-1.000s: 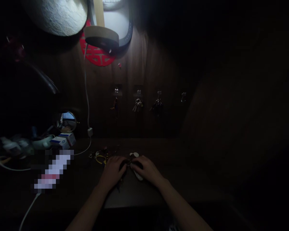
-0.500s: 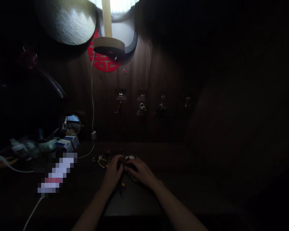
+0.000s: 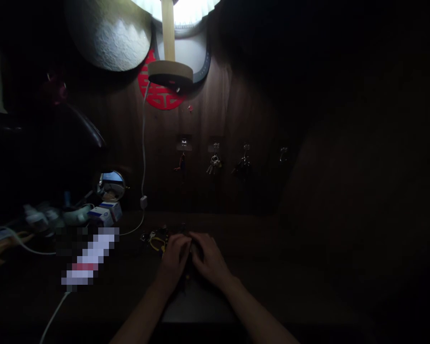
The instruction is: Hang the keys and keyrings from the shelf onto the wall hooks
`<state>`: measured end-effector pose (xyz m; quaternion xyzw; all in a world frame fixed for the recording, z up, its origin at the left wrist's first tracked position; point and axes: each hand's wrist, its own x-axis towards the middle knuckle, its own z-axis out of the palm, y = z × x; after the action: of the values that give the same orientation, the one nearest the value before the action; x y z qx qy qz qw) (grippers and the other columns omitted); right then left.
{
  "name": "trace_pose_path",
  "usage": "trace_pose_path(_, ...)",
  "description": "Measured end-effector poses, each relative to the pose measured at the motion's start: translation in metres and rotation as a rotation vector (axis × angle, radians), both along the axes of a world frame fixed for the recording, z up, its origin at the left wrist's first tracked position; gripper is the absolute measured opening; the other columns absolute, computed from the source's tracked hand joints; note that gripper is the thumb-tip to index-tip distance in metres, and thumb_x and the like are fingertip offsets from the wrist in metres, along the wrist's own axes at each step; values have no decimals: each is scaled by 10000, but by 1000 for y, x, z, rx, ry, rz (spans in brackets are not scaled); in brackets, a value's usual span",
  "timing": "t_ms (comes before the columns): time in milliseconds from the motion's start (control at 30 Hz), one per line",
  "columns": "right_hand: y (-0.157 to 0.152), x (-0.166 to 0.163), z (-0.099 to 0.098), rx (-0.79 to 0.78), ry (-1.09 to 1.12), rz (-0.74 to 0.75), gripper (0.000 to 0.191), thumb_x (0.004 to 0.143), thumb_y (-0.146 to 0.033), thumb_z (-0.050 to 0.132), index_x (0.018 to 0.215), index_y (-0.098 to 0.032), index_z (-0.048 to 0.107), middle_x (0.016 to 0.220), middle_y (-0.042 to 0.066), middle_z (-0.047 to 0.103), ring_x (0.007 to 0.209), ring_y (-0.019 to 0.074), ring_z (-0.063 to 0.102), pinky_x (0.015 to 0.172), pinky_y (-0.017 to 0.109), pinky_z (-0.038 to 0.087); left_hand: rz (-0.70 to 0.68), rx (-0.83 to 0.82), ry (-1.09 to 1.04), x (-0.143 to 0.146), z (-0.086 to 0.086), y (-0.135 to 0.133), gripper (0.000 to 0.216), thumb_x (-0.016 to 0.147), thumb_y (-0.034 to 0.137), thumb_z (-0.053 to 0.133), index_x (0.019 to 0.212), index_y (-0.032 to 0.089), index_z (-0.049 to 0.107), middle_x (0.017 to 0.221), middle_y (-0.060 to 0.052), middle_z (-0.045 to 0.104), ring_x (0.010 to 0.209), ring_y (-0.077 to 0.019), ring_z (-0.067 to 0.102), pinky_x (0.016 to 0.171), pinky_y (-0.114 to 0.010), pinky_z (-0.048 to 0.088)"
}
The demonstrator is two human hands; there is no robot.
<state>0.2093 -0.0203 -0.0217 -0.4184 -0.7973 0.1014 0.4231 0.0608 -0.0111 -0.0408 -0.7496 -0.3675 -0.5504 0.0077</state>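
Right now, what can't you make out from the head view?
All in the head view:
Whether the bare left hand or bare right hand grips anything: the hands themselves and the gloom hide it.
Top of the glowing white pleated lampshade: cut off by the top edge.
Details of the long pale-lilac and pink object: pixelated.
Pieces in the dark hanging bunch: too small, lost in shadow.

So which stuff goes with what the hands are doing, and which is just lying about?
Seems part of it:
the left hand and right hand, close together; anything between them is hidden
maybe the yellow loop beside the left hand

Probably just around:
lamp
hanging keys
round mirror
small boxes
red wall decoration
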Motion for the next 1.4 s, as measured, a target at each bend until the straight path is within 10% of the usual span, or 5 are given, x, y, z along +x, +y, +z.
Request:
trace_pose_path(233,5,-10,1,109,159,-42,186,915,-256,422,914,-221,605,924,56,642,908,184,549,852,357,416,61,59,-65,-1,2,-3,151,911,219,406,997,239,529,928,-34,575,909,-156,584,817,-319,504)
trace_pose_path(533,4,-7,-2,-73,455,-64,216,876,-340,468,763,-209,598,794,30,617,784,156,567,725,273,457,-31,-282,-50,2,6,-2,208,901,347,410,950,230,574,887,-32,639,861,-176,611,774,-326,500)
trace_pose_path(767,10,-8,-2,-340,658,-36,234,787,-405,552,728,-201,649,709,5,664,722,160,608,682,261,488,-67,-381,-84,1,12,-3,260,878,393,422,802,220,600,764,-16,649,739,-168,612,710,-295,487)
trace_pose_path(1400,9,1,4,-306,712,-109,225,727,-404,609,654,-192,624,641,-12,613,655,146,560,632,245,452,11,-509,-269,-3,20,-4,384,883,464,331,883,225,632,722,0,650,706,-174,616,701,-287,479)
